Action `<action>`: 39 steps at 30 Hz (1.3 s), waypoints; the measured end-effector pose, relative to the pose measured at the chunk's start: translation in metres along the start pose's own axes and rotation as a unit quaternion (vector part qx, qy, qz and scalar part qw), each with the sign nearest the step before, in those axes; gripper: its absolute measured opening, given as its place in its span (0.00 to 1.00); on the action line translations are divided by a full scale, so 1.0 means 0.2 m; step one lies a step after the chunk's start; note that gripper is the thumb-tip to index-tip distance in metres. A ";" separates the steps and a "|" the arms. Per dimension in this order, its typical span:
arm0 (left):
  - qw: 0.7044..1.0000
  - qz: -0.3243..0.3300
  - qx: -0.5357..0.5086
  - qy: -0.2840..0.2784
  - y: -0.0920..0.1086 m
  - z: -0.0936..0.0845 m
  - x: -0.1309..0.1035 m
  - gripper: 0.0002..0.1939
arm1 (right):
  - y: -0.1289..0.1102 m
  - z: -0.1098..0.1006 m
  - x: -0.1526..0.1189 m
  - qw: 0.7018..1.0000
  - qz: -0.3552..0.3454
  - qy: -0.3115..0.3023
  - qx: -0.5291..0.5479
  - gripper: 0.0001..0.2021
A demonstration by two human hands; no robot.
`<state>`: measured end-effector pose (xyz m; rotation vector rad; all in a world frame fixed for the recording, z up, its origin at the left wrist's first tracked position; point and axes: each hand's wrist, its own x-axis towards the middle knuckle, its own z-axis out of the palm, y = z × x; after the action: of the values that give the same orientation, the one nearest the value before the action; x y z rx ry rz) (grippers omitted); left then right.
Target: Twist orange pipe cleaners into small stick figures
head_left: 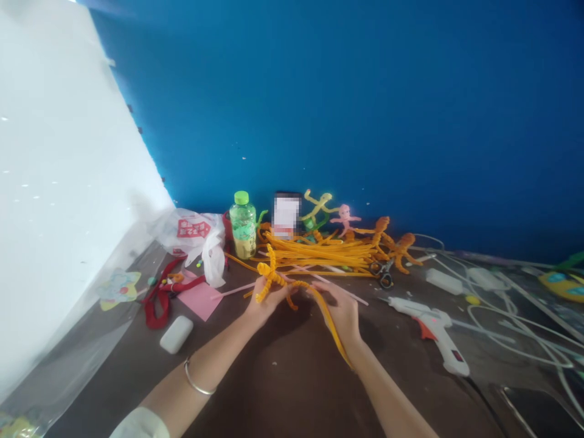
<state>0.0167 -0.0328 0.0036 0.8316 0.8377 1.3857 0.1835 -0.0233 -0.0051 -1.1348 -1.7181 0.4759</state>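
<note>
My left hand [268,299] is closed round the body of an orange pipe-cleaner figure [270,274], whose head and arms stick out above the fingers. One coiled limb of the figure reaches across toward my right hand [340,307]. Its fingers pinch the loose orange pipe cleaner [332,325] that runs on from that limb and hangs down past the wrist. Right behind both hands lies a pile of straight orange pipe cleaners [319,250]. Scissors [385,277] rest at the pile's right end.
A white glue gun [433,328] lies to the right, near tangled white cables [511,310] and a phone [538,413]. At the back stand a green-capped bottle [243,228] and finished pipe-cleaner figures [345,218]. A plastic bag [191,234], pink paper [201,298] and white case [176,334] sit left.
</note>
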 end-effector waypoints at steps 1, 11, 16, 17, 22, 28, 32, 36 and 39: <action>1.000 0.002 0.000 0.001 0.00 0.00 0.00 0.10 | 0.00 0.01 0.01 0.998 0.049 0.005 0.030 0.07; 0.997 0.027 0.048 -0.060 -0.05 -0.04 0.01 0.06 | -0.01 0.02 0.04 0.858 0.329 -0.028 0.392 0.11; 0.997 0.025 0.032 -0.066 -0.06 -0.04 0.02 0.07 | 0.00 0.03 0.04 0.826 0.359 -0.026 0.434 0.11; 0.997 0.024 0.024 -0.070 -0.05 -0.04 0.01 0.06 | 0.00 0.03 0.04 0.823 0.363 -0.024 0.436 0.11; 0.995 -0.016 -0.037 -0.090 -0.02 -0.03 -0.01 0.06 | -0.01 0.01 0.04 0.791 0.382 -0.060 0.474 0.10; 0.977 -0.133 -0.118 -0.114 -0.01 -0.03 0.00 0.08 | -0.05 0.00 0.02 0.733 0.388 -0.082 0.553 0.06; 0.968 -0.161 -0.151 -0.118 -0.03 -0.04 0.01 0.09 | -0.06 0.01 0.00 0.712 0.380 -0.055 0.588 0.07; 0.961 -0.176 -0.164 -0.137 -0.03 -0.04 0.02 0.07 | -0.07 0.02 -0.01 0.701 0.364 -0.028 0.612 0.08; 0.957 -0.181 -0.174 -0.143 -0.02 -0.03 0.01 0.06 | -0.09 0.03 -0.01 0.722 0.346 -0.024 0.599 0.08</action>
<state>0.0127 -0.0304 -0.0032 0.5537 0.4713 1.0175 0.1703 -0.0335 0.0051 -0.6700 -0.5768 1.7668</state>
